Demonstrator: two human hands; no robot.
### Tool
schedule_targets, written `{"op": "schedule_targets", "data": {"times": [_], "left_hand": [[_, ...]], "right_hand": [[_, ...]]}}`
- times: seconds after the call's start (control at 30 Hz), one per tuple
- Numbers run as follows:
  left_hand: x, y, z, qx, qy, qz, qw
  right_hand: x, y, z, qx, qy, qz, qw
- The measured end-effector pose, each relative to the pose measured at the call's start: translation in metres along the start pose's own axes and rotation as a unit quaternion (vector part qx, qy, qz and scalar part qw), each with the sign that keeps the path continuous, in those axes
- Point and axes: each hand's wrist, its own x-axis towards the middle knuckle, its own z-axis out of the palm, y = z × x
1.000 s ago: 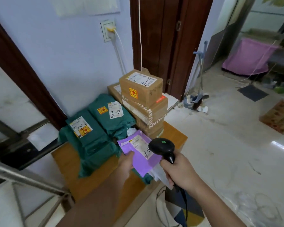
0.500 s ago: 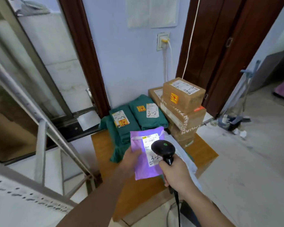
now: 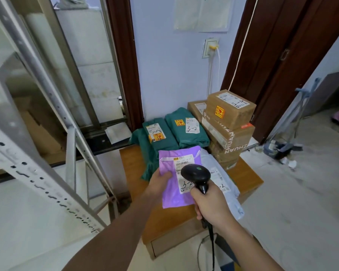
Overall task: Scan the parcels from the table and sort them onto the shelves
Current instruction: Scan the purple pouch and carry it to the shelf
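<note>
Purple parcel (image 3: 174, 184) pinched in left hand (image 3: 160, 182), right hand (image 3: 211, 206) gripping scanner (image 3: 196, 174) over it.

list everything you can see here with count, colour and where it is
purple parcel: 1, purple, held above the table's front
scanner: 1, black, over the purple parcel's label
green parcels: at least 2, dark green, table back
cardboard boxes: at least 3, brown, stacked at table's right back
grey parcel: 1, pale grey, on table behind the scanner
table: 1, wooden, by the wall
shelf frame: 1, grey metal, left
left hand: grips purple parcel
right hand: grips scanner
</note>
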Motion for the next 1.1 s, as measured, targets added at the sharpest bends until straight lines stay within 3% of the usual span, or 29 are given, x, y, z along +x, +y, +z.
{"op": "schedule_targets", "data": {"times": [0.13, 0.33, 0.6, 0.83, 1.1], "left_hand": [[-0.017, -0.009, -0.008, -0.001, 0.038, -0.025, 0.999], [-0.067, -0.022, -0.03, -0.028, 0.155, -0.038, 0.987], [-0.192, -0.05, -0.067, -0.151, 0.252, 0.038, 0.955], [-0.327, -0.067, -0.128, -0.218, 0.365, 0.105, 0.899], [-0.456, -0.071, -0.256, -0.197, 0.456, 0.136, 0.857]], "right_hand": [[-0.016, 0.002, 0.003, -0.004, -0.02, -0.009, 1.0], [-0.039, 0.006, 0.007, -0.054, -0.098, -0.067, 0.991], [-0.088, 0.015, 0.028, -0.108, -0.287, -0.14, 0.941], [-0.157, 0.009, 0.105, -0.123, -0.385, -0.195, 0.894], [-0.248, -0.029, 0.226, -0.152, -0.474, -0.228, 0.837]]}}
